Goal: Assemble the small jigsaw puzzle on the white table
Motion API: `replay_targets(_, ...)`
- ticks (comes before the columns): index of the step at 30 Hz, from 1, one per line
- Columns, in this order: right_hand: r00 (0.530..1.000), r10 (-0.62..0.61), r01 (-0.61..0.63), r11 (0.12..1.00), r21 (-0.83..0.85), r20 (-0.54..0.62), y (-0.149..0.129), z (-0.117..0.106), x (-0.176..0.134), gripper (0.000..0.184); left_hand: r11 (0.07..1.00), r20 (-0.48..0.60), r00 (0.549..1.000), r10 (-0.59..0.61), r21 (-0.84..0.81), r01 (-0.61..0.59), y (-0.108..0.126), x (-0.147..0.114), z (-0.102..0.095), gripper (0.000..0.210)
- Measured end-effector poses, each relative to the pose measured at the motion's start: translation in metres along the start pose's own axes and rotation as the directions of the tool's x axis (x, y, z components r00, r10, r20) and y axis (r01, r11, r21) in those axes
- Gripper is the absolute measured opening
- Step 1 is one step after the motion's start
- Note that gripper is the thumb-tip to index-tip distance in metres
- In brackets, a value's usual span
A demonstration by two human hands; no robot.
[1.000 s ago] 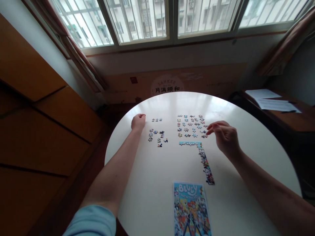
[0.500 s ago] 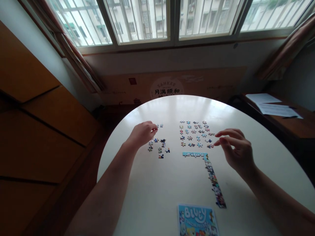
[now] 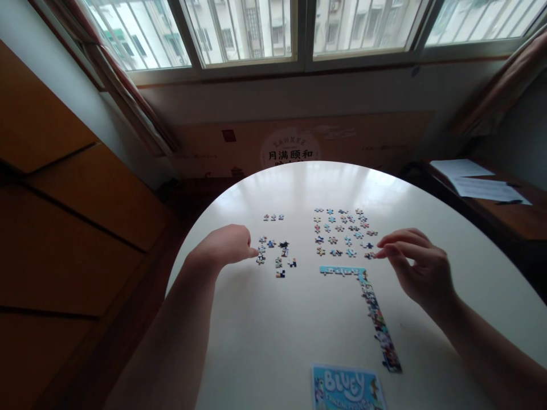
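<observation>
My left hand is closed, thumb and finger reaching to the left edge of a column of jigsaw pieces; whether a piece is lifted is too small to tell. Several more loose pieces lie just right of it, and three pieces form a short row behind. My right hand hovers low on the right with fingers slightly apart. Its fingertips come up against a jigsaw piece at the edge of a spread of pieces. Nearer me, joined pieces make a corner strip.
Everything lies on a round white table. A blue Bluey picture box or card is at the near edge. Papers and pens rest on a brown side table at the right. Windows stand beyond.
My left hand has moved from the back row toward me to the column of pieces, uncovering three pieces in the row. My right fingertips have drawn closer together beside the spread.
</observation>
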State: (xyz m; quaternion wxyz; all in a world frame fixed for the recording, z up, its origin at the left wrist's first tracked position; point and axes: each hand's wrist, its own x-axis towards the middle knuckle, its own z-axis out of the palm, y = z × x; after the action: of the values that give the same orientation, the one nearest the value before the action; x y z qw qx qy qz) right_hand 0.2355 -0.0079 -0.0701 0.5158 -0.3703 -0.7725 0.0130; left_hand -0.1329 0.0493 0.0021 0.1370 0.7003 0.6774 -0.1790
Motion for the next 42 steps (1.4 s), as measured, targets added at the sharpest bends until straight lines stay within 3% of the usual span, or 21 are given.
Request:
replay_targets(7, 0.999, -0.024, 0.023, 1.0, 0.01, 0.043, 0.001, -0.001, -0.002, 0.014, 1.0, 0.153, 0.988, -0.004, -0.027, 0.008, -0.003, 0.003, 0.001, 0.013)
replay_targets(16, 0.999, -0.021, 0.02, 0.999, 0.026, 0.048, 0.0, -0.002, -0.001, 0.015, 0.994, 0.155, 0.987, 0.034, -0.104, -0.018, -0.001, 0.002, -0.001, 0.014)
replay_targets(24, 1.0, 0.016, -0.016, 1.0, 0.01, -0.001, -0.002, 0.0, 0.001, 0.02, 0.995, 0.187, 0.982, -0.005, -0.102, 0.024, -0.001, 0.007, 0.002, 0.036)
replay_targets(30, 0.997, 0.073, -0.073, 0.997, -0.019, -0.028, -0.003, -0.002, 0.001, 0.028, 0.998, 0.22, 0.975, 0.016, -0.063, -0.002, 0.0, 0.009, -0.001, 0.033)
replay_targets(33, 0.991, 0.11, -0.113, 0.993, -0.03, -0.07, -0.003, -0.003, 0.001, 0.034, 1.0, 0.182, 0.983, 0.008, -0.026, -0.003, 0.001, 0.011, -0.003, 0.031)
replay_targets(42, 0.977, 0.185, -0.194, 0.977, -0.084, -0.108, -0.005, -0.004, 0.001, 0.047, 0.988, 0.148, 0.983, 0.111, -0.124, -0.093, 0.014, 0.007, -0.001, 0.027)
